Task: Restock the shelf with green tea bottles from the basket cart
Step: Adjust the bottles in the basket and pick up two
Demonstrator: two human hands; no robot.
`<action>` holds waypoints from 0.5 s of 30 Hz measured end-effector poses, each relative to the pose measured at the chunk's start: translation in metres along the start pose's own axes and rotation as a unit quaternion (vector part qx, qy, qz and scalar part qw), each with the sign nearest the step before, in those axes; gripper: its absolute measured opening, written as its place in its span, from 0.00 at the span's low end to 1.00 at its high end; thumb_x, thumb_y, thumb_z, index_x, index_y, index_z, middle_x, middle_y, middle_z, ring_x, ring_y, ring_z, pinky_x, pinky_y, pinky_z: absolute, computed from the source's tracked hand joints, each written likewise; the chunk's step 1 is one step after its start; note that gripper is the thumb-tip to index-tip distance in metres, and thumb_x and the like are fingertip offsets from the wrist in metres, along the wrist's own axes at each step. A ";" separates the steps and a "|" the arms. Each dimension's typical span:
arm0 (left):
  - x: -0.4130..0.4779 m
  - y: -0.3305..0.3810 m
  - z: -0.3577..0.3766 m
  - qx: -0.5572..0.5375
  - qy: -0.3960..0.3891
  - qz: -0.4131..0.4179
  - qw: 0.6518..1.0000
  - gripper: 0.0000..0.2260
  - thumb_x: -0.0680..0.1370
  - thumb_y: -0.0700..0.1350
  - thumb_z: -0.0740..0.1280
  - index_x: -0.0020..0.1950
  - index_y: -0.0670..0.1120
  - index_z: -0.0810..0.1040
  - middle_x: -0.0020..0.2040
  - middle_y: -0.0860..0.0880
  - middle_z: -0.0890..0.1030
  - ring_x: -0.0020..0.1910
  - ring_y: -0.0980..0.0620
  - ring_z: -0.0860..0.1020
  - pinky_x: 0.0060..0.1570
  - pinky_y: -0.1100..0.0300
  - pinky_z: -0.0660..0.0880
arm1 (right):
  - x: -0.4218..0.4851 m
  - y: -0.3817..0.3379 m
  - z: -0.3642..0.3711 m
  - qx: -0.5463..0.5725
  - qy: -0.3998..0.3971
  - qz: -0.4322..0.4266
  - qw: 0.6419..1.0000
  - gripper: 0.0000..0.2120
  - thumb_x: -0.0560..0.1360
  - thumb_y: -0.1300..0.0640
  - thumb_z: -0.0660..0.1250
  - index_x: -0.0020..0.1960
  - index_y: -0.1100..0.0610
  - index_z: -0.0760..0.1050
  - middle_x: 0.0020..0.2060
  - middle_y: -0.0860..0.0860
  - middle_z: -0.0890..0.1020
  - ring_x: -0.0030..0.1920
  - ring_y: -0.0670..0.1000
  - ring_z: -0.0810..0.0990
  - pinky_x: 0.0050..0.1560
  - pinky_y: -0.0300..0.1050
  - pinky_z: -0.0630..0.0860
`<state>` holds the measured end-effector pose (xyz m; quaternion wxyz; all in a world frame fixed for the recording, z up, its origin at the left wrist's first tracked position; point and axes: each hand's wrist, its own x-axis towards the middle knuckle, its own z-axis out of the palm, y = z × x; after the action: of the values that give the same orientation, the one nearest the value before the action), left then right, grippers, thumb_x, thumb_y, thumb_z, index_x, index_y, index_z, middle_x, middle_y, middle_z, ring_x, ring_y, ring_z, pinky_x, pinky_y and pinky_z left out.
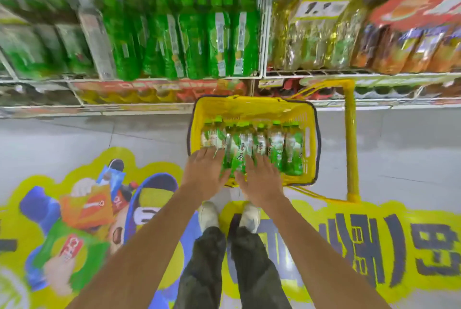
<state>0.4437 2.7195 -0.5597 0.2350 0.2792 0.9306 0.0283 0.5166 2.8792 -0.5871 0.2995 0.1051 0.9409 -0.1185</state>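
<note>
Currently at the pick step: both hands are down in the yellow basket cart [249,102], centre of the frame, nothing lifted yet. The green tea bottles [277,144] lie side by side in a row in the basket, caps pointing toward the top of the frame.

Left hand [203,171] rests on the leftmost bottles, fingers spread and fairly straight. Right hand [262,179] lies the same way just right of it, on the middle of the row. The thumbs angle toward each other near the bottle bases. No closed wrap is visible on either hand, so this is contact, not a grasp. Whether the fingertips dip between bottles can't be seen.

The target is likely the wire shelf [262,75] across the upper frame. Its green bottle row [194,41], upper centre, already looks tightly packed, though motion blur makes gaps hard to judge.

Next move calls for curling the fingers round a bottle or two per hand and lifting clear of the basket wall. The bottles then need turning upright before going up to the shelf. Risks are neighbouring bottles rolling when one comes out, and the pull handle [350,144] at right.
</note>
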 end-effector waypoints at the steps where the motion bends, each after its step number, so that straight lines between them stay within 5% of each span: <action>1: 0.004 -0.002 0.012 -0.002 -0.006 -0.002 1.000 0.26 0.79 0.58 0.62 0.71 0.42 0.72 0.67 0.41 0.76 0.67 0.39 0.73 0.63 0.45 0.72 | 0.007 0.001 0.011 0.003 0.001 0.002 1.000 0.44 0.74 0.33 0.32 0.80 0.56 0.57 0.76 0.62 0.65 0.76 0.63 0.63 0.71 0.64 0.66; 6: 0.025 -0.010 0.047 -0.031 -0.051 -0.025 0.998 0.27 0.80 0.57 0.62 0.72 0.42 0.69 0.68 0.41 0.74 0.68 0.40 0.71 0.64 0.45 0.70 | 0.035 0.005 0.044 0.025 0.001 0.024 0.999 0.32 0.82 0.37 0.50 0.78 0.57 0.61 0.73 0.60 0.69 0.73 0.63 0.67 0.68 0.62 0.70; 12: 0.079 -0.015 0.094 -0.220 -0.067 -0.172 0.958 0.24 0.79 0.55 0.67 0.68 0.41 0.70 0.61 0.40 0.76 0.62 0.38 0.75 0.56 0.47 0.74 | 0.092 0.006 0.080 0.115 0.006 0.060 0.991 0.33 0.82 0.38 0.55 0.78 0.59 0.59 0.71 0.59 0.70 0.71 0.61 0.69 0.62 0.58 0.75; 15: 0.103 -0.019 0.116 -0.247 -0.040 -0.240 0.938 0.19 0.79 0.49 0.68 0.65 0.39 0.71 0.61 0.39 0.75 0.61 0.39 0.75 0.55 0.49 0.73 | 0.121 0.009 0.102 0.181 0.045 0.092 0.978 0.30 0.81 0.40 0.61 0.71 0.62 0.63 0.61 0.60 0.75 0.60 0.61 0.78 0.48 0.54 0.79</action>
<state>0.4109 2.7495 -0.7100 0.3334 -0.0180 0.9234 0.1893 0.4775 2.8740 -0.7411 0.2429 0.2488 0.9026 -0.2539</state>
